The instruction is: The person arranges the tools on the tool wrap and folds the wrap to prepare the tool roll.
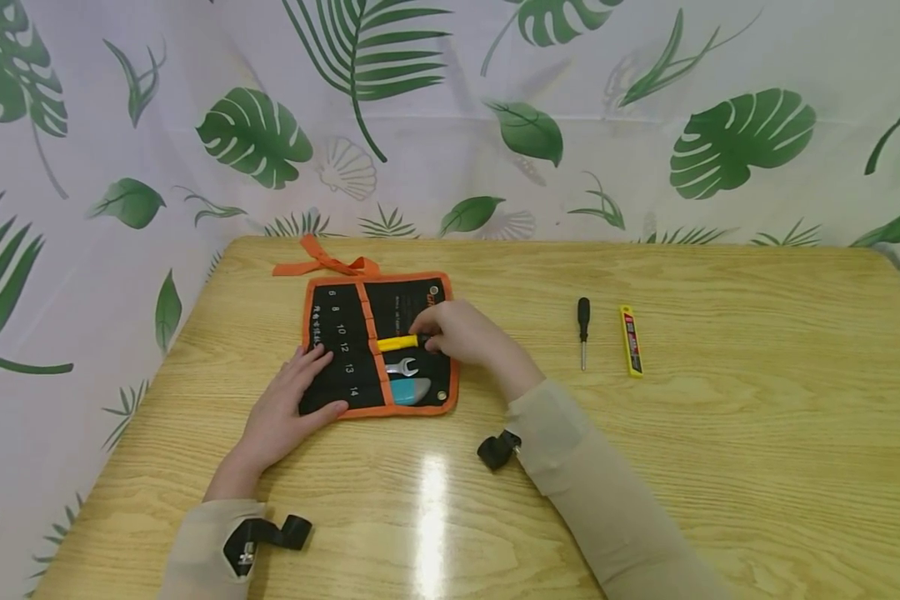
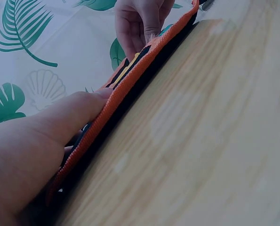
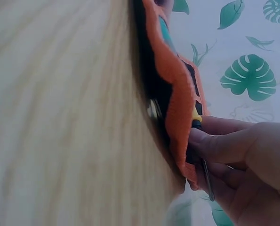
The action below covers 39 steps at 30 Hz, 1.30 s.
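A black tool pouch with orange trim and printed numbers lies unfolded on the table. My left hand rests on its left part, fingers spread over the cloth and thumb along the near edge. At the pouch's right part, my right hand pinches a screwdriver with a yellow and black handle. The handle's yellow part sits at the orange pocket band, and a thin metal shaft shows beside my fingers in the right wrist view. Nearer me, an open-ended wrench and a teal-and-grey tool stick out of pockets.
On the wooden table, a black-handled screwdriver and a slim yellow case with a dark label lie to the right. Orange ties spread behind the pouch. A leaf-patterned cloth hangs along the back and left.
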Available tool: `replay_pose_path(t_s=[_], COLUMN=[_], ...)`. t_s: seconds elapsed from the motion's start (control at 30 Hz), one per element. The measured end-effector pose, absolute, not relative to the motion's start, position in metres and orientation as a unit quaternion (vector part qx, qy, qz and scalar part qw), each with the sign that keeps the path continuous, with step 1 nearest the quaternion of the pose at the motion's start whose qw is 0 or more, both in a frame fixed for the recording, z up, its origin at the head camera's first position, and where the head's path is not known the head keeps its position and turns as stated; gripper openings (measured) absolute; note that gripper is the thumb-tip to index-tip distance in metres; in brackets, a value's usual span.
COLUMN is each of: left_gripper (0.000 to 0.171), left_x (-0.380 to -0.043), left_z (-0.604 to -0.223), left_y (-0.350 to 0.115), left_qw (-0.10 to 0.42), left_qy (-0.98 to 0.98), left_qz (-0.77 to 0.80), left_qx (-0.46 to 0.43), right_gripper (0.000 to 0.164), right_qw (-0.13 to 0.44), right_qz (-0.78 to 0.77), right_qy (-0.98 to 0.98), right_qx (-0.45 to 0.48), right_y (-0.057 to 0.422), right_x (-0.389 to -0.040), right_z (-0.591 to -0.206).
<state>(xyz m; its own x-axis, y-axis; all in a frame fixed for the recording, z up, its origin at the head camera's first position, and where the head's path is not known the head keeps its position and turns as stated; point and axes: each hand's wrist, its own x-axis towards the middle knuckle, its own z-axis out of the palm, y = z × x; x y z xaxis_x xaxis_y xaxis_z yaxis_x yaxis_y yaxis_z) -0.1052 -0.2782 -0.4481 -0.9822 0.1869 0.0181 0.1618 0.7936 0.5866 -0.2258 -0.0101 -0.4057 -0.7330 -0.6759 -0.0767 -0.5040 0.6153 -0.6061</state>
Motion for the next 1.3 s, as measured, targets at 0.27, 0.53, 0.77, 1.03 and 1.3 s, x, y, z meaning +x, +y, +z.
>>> replay_pose_path(t_s=[0.27, 0.53, 0.77, 1.03, 1.3], left_gripper=[0.076, 0.075, 0.074, 0.075, 0.074], left_x=[-0.105, -0.105, -0.105, -0.106, -0.106], left_z=[-0.448, -0.45, -0.449, -0.45, -0.45], left_y=[-0.278, -0.278, -0.277, -0.277, -0.278], left_qw=[0.018, 0.014, 0.02, 0.02, 0.019], left_qy=[0.948, 0.946, 0.948, 0.948, 0.947], left_qz=[0.306, 0.31, 0.306, 0.306, 0.308], left_qx=[0.089, 0.09, 0.088, 0.089, 0.09], right_gripper=[0.036, 0.026, 0.014, 0.005, 0.005], right_qw=[0.161, 0.161, 0.174, 0.167, 0.145], right_qz=[-0.271, -0.274, -0.285, -0.282, -0.274], right_qy=[0.882, 0.886, 0.885, 0.891, 0.89], right_qx=[-0.351, -0.337, -0.324, -0.316, -0.335], right_y=[0.002, 0.025, 0.039, 0.041, 0.036], right_x=[-0.227, -0.236, -0.243, -0.245, -0.242], right_z=[-0.402, -0.397, -0.398, -0.401, -0.4])
